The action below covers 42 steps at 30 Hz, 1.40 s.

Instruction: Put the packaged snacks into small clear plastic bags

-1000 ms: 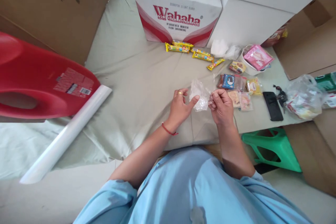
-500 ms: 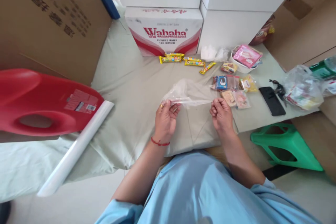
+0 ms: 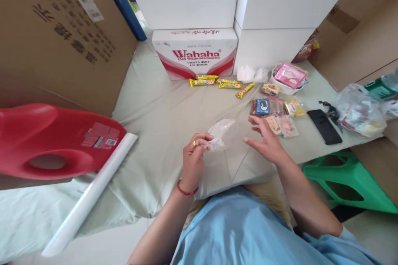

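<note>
A clear plastic bag (image 3: 221, 132) hangs from my left hand (image 3: 196, 153), whose fingers are closed on one end of it. To its right, my right hand (image 3: 264, 138) is open over the cloth, thumb and fingers apart, holding nothing. Just beyond that hand lie small snack packets: a blue one (image 3: 262, 107), a yellow one (image 3: 294, 107), a tan one (image 3: 273, 124) and a pink one (image 3: 287, 126). Several yellow wrapped snack bars (image 3: 202, 82) rest farther back, in front of the Wahaba-style printed water carton (image 3: 195, 56).
A white bowl (image 3: 284, 87) holds a pink packet (image 3: 291, 75). At right are a black phone (image 3: 325, 126), a filled plastic bag (image 3: 360, 112) and a green stool (image 3: 345, 182). On the left stand a red jug (image 3: 71, 140), a white roll (image 3: 93, 194) and a cardboard box (image 3: 68, 37).
My right hand has let go of the plastic bag and opened. The left hand keeps its hold, and the bag, stretched between both hands before, is now bunched at the left.
</note>
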Each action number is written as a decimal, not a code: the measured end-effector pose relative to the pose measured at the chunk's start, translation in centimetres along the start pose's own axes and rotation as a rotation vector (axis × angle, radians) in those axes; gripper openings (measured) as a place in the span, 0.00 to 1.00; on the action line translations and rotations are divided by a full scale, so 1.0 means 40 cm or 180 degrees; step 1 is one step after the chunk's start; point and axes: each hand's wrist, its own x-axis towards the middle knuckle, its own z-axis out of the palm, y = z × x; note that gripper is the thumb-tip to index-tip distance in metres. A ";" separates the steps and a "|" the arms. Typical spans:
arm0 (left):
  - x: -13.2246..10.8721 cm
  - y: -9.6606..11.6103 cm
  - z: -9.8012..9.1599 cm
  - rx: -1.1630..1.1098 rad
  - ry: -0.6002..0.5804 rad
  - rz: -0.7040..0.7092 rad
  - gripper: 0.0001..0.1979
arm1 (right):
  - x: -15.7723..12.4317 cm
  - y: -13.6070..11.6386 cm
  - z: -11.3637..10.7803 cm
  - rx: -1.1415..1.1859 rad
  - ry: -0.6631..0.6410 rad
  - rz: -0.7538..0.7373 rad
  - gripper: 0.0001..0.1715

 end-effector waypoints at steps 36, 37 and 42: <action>-0.039 -0.046 0.020 0.0593 0.0398 -0.1115 0.30 | 0.014 -0.010 0.094 0.2155 0.0720 0.1215 0.21; -0.055 -0.051 0.017 0.0521 0.0627 -0.1163 0.30 | 0.010 -0.010 0.091 0.2226 0.0718 0.1257 0.22; -0.107 -0.045 -0.001 0.0284 0.0441 -0.1838 0.32 | -0.002 -0.015 0.087 0.2566 0.0621 0.1369 0.22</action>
